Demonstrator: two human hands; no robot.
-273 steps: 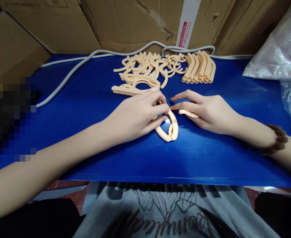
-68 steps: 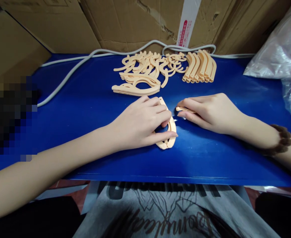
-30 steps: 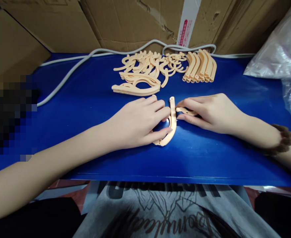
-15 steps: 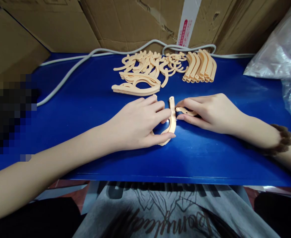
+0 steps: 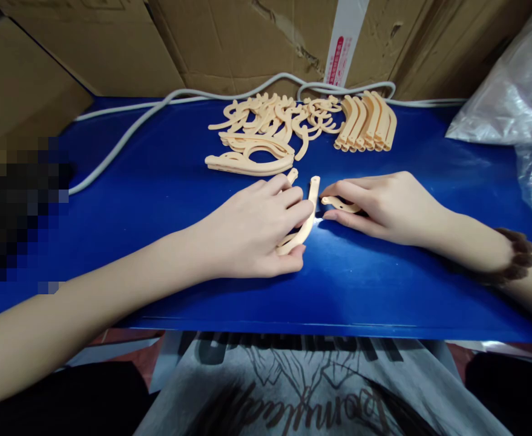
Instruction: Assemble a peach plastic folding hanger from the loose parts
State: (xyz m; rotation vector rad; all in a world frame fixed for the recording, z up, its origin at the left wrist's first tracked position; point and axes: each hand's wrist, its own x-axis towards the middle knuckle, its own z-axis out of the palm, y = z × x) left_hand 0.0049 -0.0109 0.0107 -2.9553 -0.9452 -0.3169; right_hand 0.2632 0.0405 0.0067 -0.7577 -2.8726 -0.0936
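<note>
My left hand [image 5: 266, 221] is closed round a curved beige plastic hanger arm [image 5: 311, 209], whose holed end points away from me. Another beige end [image 5: 293, 175] pokes out beyond its fingers; whether it joins the held arm is hidden. Just to the right, my right hand [image 5: 379, 203] pinches a smaller curved hanger piece [image 5: 341, 204] with holes in it, partly covered by the fingers. A small gap separates the two held parts. Behind my left hand lie stacked folded hangers [image 5: 247, 163].
A loose heap of beige curved pieces [image 5: 270, 115] and a neat row of hanger arms [image 5: 368, 124] lie at the back of the blue table [image 5: 361, 290]. Behind them run a white cable [image 5: 124, 142] and cardboard boxes [image 5: 247, 48]. A clear plastic bag [image 5: 497, 97] sits at right.
The hanger arm in my left hand has tilted, its lower curve turning in toward the palm. My left thumb has drawn back, and a second end now shows past the fingers. My right hand stays put.
</note>
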